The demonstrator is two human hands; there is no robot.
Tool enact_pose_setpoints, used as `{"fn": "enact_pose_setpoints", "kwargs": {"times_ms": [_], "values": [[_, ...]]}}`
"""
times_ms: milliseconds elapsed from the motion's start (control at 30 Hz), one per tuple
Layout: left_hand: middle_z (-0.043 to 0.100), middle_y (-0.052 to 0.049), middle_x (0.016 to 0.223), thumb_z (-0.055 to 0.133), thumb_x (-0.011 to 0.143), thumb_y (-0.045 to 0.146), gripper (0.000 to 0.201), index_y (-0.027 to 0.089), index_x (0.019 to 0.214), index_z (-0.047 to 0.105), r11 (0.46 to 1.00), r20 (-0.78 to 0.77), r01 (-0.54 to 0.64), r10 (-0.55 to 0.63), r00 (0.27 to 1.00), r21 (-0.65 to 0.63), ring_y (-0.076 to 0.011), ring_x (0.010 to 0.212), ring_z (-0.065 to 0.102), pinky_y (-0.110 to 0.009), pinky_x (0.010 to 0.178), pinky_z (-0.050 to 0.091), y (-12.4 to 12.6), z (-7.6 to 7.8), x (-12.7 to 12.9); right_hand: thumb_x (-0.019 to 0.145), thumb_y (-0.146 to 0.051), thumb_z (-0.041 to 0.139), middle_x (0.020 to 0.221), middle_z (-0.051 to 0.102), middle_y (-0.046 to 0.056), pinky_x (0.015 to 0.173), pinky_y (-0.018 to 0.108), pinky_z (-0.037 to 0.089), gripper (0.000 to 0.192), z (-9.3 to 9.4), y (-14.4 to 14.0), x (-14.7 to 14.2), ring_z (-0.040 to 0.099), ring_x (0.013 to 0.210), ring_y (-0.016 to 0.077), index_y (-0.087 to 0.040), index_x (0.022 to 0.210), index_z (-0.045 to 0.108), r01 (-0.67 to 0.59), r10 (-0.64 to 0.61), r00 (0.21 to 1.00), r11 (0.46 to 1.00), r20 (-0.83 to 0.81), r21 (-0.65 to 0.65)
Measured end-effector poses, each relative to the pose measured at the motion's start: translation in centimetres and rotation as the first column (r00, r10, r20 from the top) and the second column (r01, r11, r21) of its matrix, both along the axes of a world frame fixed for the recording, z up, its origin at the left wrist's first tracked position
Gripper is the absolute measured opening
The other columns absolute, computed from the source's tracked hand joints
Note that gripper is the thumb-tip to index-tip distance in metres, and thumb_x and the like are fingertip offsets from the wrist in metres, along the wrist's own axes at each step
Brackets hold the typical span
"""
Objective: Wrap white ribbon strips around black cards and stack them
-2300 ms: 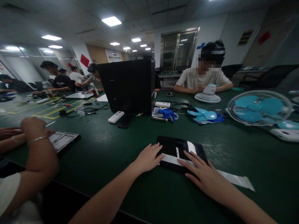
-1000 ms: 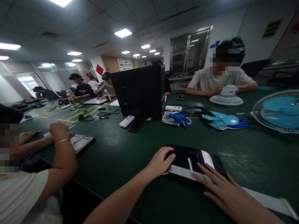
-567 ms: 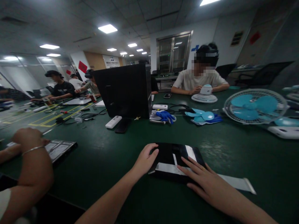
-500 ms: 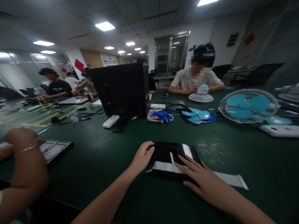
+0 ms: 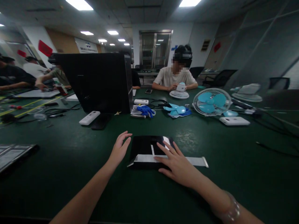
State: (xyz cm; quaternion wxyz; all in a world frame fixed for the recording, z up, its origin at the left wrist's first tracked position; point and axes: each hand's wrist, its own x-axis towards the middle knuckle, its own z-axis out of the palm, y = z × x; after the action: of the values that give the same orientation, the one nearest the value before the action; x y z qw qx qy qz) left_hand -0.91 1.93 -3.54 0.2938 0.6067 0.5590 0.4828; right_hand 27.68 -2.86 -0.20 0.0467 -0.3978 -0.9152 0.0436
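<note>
1. The right hand (image 5: pixel 174 163) is laid with fingers spread over a black panel (image 5: pixel 141 144).
2. The left hand (image 5: pixel 120 147) is held half-curled, thumb parted from fingers, at the panel's left edge; whether contact is made cannot be told.
3. The panel is set flat on the green counter (image 5: pixel 229 146), and its near part is crossed by a pale strip (image 5: pixel 144 158), extended past the right side.
4. Farther back, a black case (image 5: pixel 102 82) is stood upright, with blue-and-white gloves (image 5: pixel 145 110), light-blue fan blades (image 5: pixel 176 109) and a caged fan (image 5: pixel 206 107) placed to its right.
5. Across the counter, a person (image 5: pixel 173 76) is seated.
6. The room is closed by glazed doors (image 5: pixel 149 51) and lit by ceiling panels (image 5: pixel 79 4).
</note>
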Motion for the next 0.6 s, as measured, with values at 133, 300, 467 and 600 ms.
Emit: {"fn": "enact_pose_setpoints", "kwargs": {"times_ms": [133, 300, 467, 600], "values": [[0.045, -0.008, 0.141, 0.049, 0.091, 0.035, 0.028, 0.023, 0.11, 0.065, 0.999, -0.01, -0.024, 0.024, 1.0, 0.021, -0.0251, 0.132, 0.042, -0.045, 0.109, 0.033, 0.2, -0.1, -0.2, 0.096, -0.054, 0.035, 0.157, 0.008, 0.005, 0.109, 0.063, 0.018, 0.055, -0.6, 0.0, 0.0, 0.009, 0.142, 0.0351, -0.04, 0.149, 0.024, 0.028, -0.03, 1.0, 0.994, -0.011, -0.107], [0.044, -0.008, 0.141, 0.049, 0.092, 0.038, 0.029, 0.024, 0.111, 0.064, 0.998, -0.017, -0.053, 0.054, 0.998, 0.026, -0.0253, 0.132, 0.041, -0.046, 0.109, 0.033, 0.4, 0.0, -0.6, 0.096, -0.059, 0.03, 0.157, 0.01, 0.007, 0.109, 0.063, 0.021, 0.059, -0.9, 0.1, 0.2, 0.011, 0.141, 0.0363, -0.039, 0.15, 0.019, 0.044, -0.042, 0.999, 0.99, 0.017, -0.132], [0.046, -0.008, 0.139, 0.05, 0.091, 0.035, 0.027, 0.024, 0.111, 0.065, 0.996, -0.01, -0.078, 0.078, 0.997, 0.05, -0.0251, 0.132, 0.041, -0.045, 0.11, 0.033, 0.4, 0.2, -0.7, 0.095, -0.06, 0.028, 0.157, 0.011, 0.007, 0.106, 0.065, 0.024, 0.06, -0.8, 0.4, 1.1, 0.015, 0.14, 0.0382, -0.039, 0.15, 0.02, 0.124, -0.117, 0.991, 0.987, 0.067, -0.107], [0.045, -0.008, 0.141, 0.05, 0.091, 0.033, 0.027, 0.024, 0.111, 0.064, 0.996, -0.03, -0.076, 0.077, 0.997, 0.04, -0.0258, 0.134, 0.04, -0.046, 0.11, 0.033, 0.2, 0.5, -0.7, 0.095, -0.06, 0.028, 0.156, 0.013, 0.009, 0.104, 0.065, 0.028, 0.062, -0.4, 1.0, 3.0, 0.018, 0.138, 0.0389, -0.035, 0.151, 0.02, 0.251, -0.234, 0.959, 0.963, 0.161, -0.096]]}}
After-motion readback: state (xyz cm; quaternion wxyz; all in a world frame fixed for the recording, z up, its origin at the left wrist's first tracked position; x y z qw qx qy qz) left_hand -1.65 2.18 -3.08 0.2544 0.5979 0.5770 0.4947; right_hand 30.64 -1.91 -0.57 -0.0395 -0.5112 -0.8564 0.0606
